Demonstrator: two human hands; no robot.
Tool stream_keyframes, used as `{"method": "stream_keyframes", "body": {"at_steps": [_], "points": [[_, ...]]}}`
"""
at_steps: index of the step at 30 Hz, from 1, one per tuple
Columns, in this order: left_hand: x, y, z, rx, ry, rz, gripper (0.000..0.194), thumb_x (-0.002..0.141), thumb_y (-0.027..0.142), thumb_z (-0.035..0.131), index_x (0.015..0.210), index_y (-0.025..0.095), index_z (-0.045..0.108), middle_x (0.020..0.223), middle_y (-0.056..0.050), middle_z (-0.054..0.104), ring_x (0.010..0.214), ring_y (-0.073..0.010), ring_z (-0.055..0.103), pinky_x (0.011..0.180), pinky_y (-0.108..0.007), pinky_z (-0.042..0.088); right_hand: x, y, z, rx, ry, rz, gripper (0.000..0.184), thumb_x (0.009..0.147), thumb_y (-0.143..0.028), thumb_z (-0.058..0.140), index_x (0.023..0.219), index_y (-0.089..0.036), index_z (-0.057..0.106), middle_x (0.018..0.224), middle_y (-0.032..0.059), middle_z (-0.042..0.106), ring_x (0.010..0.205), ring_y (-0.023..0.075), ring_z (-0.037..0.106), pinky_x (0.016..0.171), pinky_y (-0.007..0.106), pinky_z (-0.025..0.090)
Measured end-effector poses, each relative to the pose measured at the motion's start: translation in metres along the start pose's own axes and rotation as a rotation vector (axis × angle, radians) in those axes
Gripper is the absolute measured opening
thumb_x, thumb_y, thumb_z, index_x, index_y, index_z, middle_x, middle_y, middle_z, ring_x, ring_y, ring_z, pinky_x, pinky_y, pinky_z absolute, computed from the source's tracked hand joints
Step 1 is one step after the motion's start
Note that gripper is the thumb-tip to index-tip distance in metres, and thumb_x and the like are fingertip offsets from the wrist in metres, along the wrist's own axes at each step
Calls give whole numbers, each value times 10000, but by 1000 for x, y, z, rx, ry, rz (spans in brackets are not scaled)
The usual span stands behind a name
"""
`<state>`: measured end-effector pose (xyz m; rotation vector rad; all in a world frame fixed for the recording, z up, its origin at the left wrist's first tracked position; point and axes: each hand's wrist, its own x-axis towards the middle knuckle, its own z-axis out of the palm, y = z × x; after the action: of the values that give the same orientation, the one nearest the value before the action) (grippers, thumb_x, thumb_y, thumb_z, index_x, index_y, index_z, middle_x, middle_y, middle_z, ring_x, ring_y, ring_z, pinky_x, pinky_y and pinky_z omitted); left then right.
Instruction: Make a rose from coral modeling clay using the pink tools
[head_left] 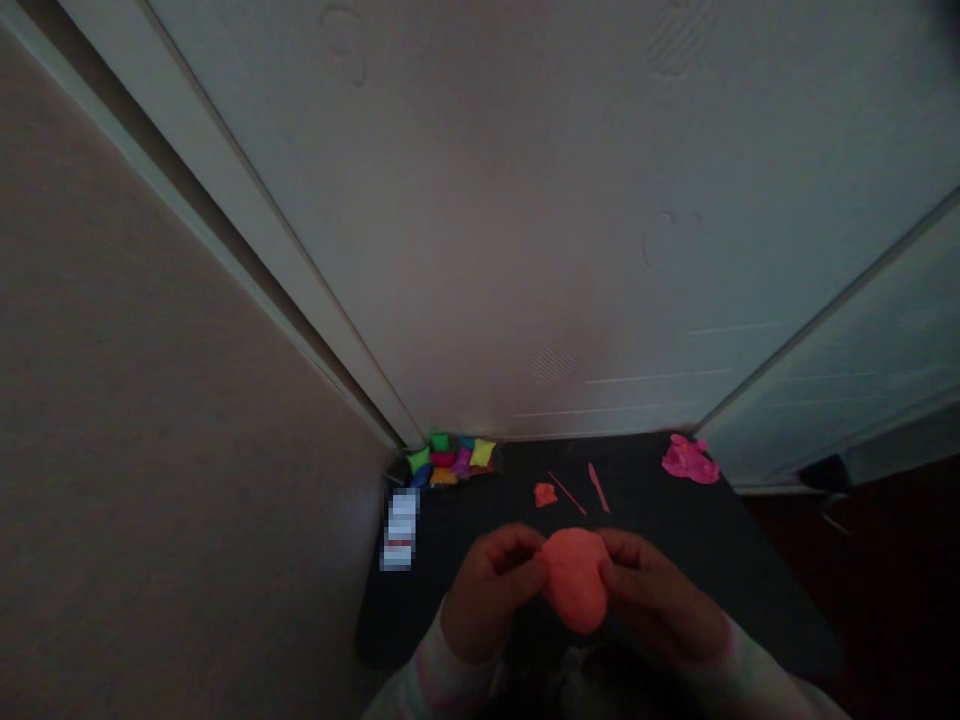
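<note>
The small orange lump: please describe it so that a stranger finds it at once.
On the dark table, look just beyond the left hand and right hand. The small orange lump lies left of the thin stick and the knife-shaped tool; unlike them, it is short and crumpled.

The bright orange-pink rounded lump [577, 580] looks like soft clay. It is smooth and not shiny. The small orange crumpled lump [545, 494] looks like clay too, but it is bumpy. The hot-pink uneven heap [690, 460] is lumpy, and I can't tell what it is made of. The thin red stick [568, 493] and the pink knife-shaped tool [598, 488] look like smooth plastic. The black flat tabletop [750, 580] looks dull. The big pale panel [480, 200] is mostly smooth, with raised shapes and lines. The white striped sleeves [761, 670] are soft cloth.
</note>
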<state>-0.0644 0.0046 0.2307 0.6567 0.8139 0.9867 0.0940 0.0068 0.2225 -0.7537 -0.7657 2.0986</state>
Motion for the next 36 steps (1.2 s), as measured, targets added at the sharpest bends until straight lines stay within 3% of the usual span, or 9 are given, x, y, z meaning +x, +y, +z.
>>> {"method": "stream_keyframes", "body": {"at_steps": [8,13,16,20,25,32,36], "points": [[-1,3,-10,234,-22,77,161,587,273,621,596,122,566,592,4,543,584,-95,468,569,-219,352,2,0,-5,-96,30,2,177,580,-295,634,658,-145,582,609,-11,552,563,79,468,549,200,341],[1,0,-9,281,41,55,134,609,266,606,628,137,572,626,3,554,620,-105,485,604,-224,362,1,3,-7,-136,18,19,228,510,-287,675,654,-138,578,578,-27,528,527,69,443,507,188,321],[6,-3,-10,273,113,80,139,628,254,594,730,162,575,718,-2,573,692,-115,506,640,-222,372,1,1,-7,-201,61,-2,202,544,-281,656,665,-139,579,600,-17,543,556,87,463,536,209,343],[10,-10,-14,229,222,71,224,677,325,538,833,165,535,722,-20,579,672,-119,522,598,-230,378,3,-4,-6,-280,179,-116,163,625,-286,600,721,-156,575,678,3,572,652,120,495,611,245,373],[9,-13,-6,198,16,-88,317,695,348,511,911,117,536,761,-80,593,646,-141,545,553,-252,403,5,-8,-5,-479,243,-236,151,665,-272,570,780,-174,571,738,6,576,721,129,505,680,254,383],[14,-3,4,209,44,-60,353,689,274,535,1007,123,520,935,-113,583,731,-161,553,578,-257,443,4,-6,-5,-907,252,-379,248,718,-271,501,951,-194,541,951,58,565,904,188,495,806,326,362],[13,-5,2,45,50,-50,370,664,217,566,1022,138,518,967,-103,581,810,-180,544,644,-278,449,6,-3,-9,-1241,278,-628,261,684,-238,539,945,-222,530,958,56,570,945,195,480,860,378,322]]}}
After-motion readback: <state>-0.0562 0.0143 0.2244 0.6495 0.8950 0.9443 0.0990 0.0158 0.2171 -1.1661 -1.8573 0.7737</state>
